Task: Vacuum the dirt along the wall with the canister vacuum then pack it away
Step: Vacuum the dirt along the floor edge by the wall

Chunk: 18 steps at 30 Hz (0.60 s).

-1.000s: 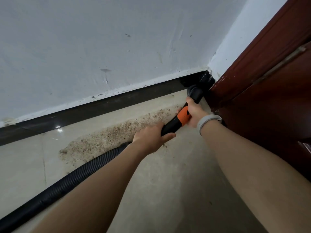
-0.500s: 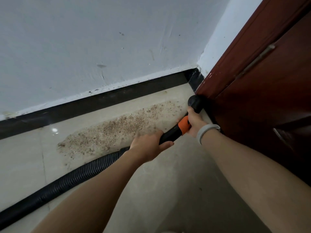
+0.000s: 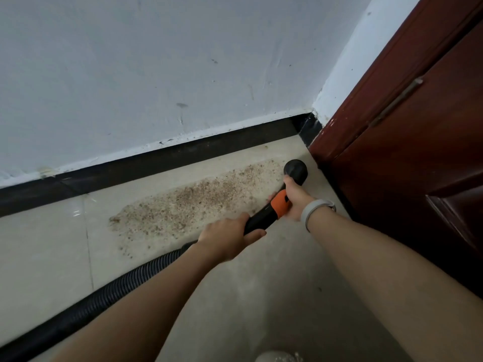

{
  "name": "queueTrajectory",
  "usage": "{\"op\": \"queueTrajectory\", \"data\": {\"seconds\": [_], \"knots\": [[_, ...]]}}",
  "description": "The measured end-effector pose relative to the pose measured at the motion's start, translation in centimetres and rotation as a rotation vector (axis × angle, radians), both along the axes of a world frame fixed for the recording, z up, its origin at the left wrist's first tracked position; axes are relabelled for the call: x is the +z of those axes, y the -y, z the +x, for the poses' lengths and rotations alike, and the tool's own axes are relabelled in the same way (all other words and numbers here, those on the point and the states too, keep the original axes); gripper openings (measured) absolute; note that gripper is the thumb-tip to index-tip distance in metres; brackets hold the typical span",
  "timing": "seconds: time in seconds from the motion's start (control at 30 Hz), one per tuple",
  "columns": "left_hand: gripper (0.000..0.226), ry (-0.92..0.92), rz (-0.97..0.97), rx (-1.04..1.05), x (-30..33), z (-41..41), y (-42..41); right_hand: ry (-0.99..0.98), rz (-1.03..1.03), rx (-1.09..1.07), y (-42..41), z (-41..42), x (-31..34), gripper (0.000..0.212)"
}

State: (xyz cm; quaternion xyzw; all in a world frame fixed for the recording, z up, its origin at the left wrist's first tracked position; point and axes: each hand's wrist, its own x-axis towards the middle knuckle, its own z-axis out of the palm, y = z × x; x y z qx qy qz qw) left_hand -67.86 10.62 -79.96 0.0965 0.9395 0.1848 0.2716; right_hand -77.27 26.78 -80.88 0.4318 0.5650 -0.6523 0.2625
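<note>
A band of brown dirt (image 3: 193, 202) lies on the pale floor tiles a short way out from the black skirting board (image 3: 167, 158). The vacuum's black nozzle (image 3: 295, 170) sits on the floor at the dirt's right end, near the door. My right hand (image 3: 295, 198) grips the wand at its orange collar (image 3: 279, 203). My left hand (image 3: 230, 240) grips the black wand just behind it. The ribbed black hose (image 3: 91, 307) runs from my left hand down to the lower left edge. The canister is out of view.
A white wall (image 3: 156, 69) rises above the skirting. A dark red wooden door (image 3: 418, 131) stands at the right, close to the nozzle. A pale wristband (image 3: 313, 209) is on my right wrist. Bare tile extends left and toward me.
The nozzle has drawn back out of the corner, away from the skirting and toward me, and now rests at the dirt's right end. Both hands keep their grip.
</note>
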Motion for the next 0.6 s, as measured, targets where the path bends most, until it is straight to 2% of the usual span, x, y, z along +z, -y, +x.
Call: {"op": "queueTrajectory", "data": {"seconds": [0.23, 0.4, 0.6], "knots": [[0.043, -0.011, -0.001, 0.066, 0.7, -1.6, 1.0, -0.014, -0.029, 0.015, 1.6, -2.4, 0.1, 0.036], [0.047, -0.015, -0.013, 0.087, 0.1, 0.3, 2.3, -0.009, -0.001, 0.101, 3.0, -1.4, -0.5, 0.040], [0.041, -0.049, -0.075, 0.115, -0.1, 2.5, 5.2, -0.018, -0.078, 0.093, 5.7, 0.6, -0.8, 0.035]]}}
